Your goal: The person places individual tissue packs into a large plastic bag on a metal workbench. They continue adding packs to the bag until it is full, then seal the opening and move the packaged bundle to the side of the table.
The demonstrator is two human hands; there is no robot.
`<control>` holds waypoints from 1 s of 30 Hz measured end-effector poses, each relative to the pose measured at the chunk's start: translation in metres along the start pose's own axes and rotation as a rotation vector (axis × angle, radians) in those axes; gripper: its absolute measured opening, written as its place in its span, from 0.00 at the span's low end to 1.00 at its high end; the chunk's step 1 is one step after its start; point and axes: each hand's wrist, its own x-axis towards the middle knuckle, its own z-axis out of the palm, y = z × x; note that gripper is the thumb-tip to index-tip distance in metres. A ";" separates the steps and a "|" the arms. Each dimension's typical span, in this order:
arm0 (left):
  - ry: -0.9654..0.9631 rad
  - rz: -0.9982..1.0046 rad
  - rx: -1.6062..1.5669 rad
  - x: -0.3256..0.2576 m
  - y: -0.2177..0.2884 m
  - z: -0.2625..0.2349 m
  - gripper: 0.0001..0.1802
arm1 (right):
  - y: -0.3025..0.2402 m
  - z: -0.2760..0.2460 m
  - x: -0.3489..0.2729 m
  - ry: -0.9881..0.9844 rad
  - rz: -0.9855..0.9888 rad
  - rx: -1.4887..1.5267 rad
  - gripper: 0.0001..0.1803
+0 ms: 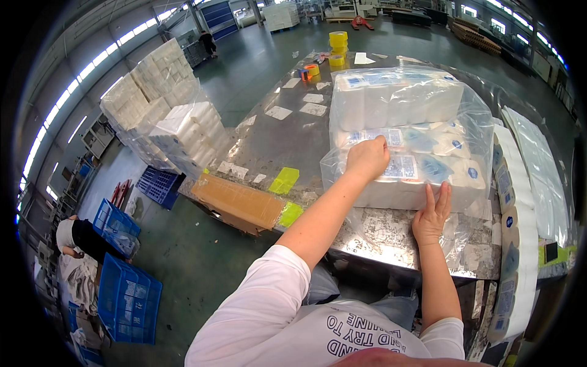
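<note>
Clear plastic bag (474,131) lying on the metal worktable (281,144), mouth toward the near edge, packed with white toilet-roll packs (397,101) in stacked rows; blue-and-white labels visible through the film. Left hand (367,158) reaching in at the bag's near left side, fingers curled together on the top of a front pack; grip on film or pack not distinguishable. Right hand (433,211) flat, fingers together and extended, pressing against the near face of the front row at the bag's opening, nothing clamped.

Right of the bag, a stack of flat clear bags (541,177) and a column of wrapped rolls with blue round marks (510,244) running along the table's right edge. On the tabletop beyond the bag: small white rectangular labels (313,109) scattered, yellow tape rolls (338,40) stacked at the far end, an orange tape roll (312,70) near them. Near left corner: brown cardboard piece (238,200) wrapped in tape, two yellow-green sticky patches (284,180) beside it.

Left of the table, large film-wrapped bundles of white rolls (165,104) piled on the floor. Blue plastic crates (128,300) at lower left, another person (76,235) bent over beside them. A further person (208,41) standing far back near the blue door.
</note>
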 end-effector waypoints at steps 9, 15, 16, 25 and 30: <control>-0.012 0.023 -0.017 -0.001 0.002 -0.003 0.11 | -0.001 0.000 0.000 -0.005 0.010 -0.004 0.43; -0.011 0.005 -0.009 0.001 -0.002 0.001 0.11 | -0.002 0.000 0.000 0.003 -0.001 -0.002 0.43; -0.011 0.007 -0.008 0.001 -0.002 0.001 0.11 | -0.001 0.000 0.000 0.006 -0.003 -0.003 0.43; -0.017 0.016 0.000 0.000 0.000 -0.002 0.11 | -0.001 0.000 0.000 -0.003 0.006 -0.003 0.42; -0.020 0.001 0.003 0.000 0.000 -0.001 0.11 | -0.001 -0.001 0.000 0.001 0.004 -0.006 0.42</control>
